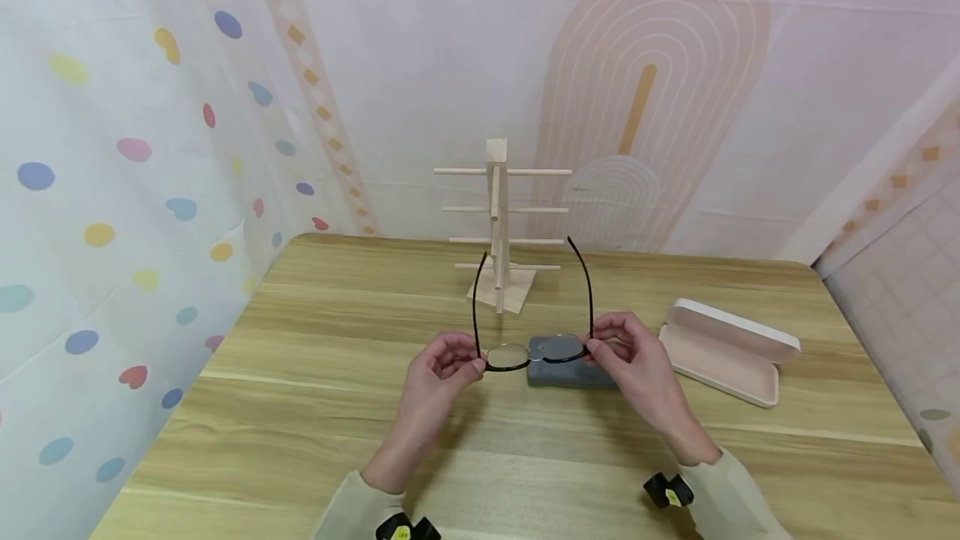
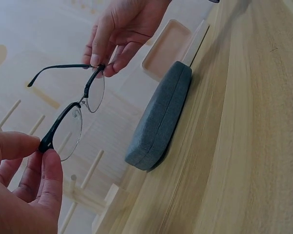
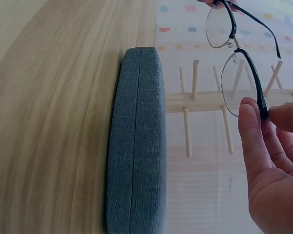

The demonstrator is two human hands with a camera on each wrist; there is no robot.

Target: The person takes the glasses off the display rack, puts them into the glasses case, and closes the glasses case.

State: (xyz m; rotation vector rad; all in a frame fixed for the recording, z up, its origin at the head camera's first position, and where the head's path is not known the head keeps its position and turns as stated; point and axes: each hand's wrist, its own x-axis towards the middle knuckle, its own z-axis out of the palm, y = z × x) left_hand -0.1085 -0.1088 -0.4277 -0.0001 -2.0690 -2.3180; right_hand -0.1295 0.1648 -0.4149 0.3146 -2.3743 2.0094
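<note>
Now I see the left hand (image 1: 441, 377) and right hand (image 1: 637, 369) pinching the glasses (image 1: 507, 368) by 2 corners, higher than the grey case (image 1: 576, 376); the rack (image 1: 497, 153) stands near the desk's (image 1: 300, 415) back edge.

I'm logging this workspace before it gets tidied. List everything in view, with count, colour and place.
Glasses: 1, black and silver, held above the table between both hands
Closed case: 1, blue-grey, on the table below the glasses
Open case: 1, white outside, pinkish inside, on the table at right
Peg rack: 1, pale wood, standing at the table's rear middle
Table: 1, brown wood grain, under everything
Backdrop: number of sheets unclear, pale with coloured patterns, behind and beside the table
Wrist cameras: 2, black, one per wrist
Sleeves: 2, cream, on both arms
Left hand: 1, pinching the glasses' left corner
Right hand: 1, pinching the right corner
</note>
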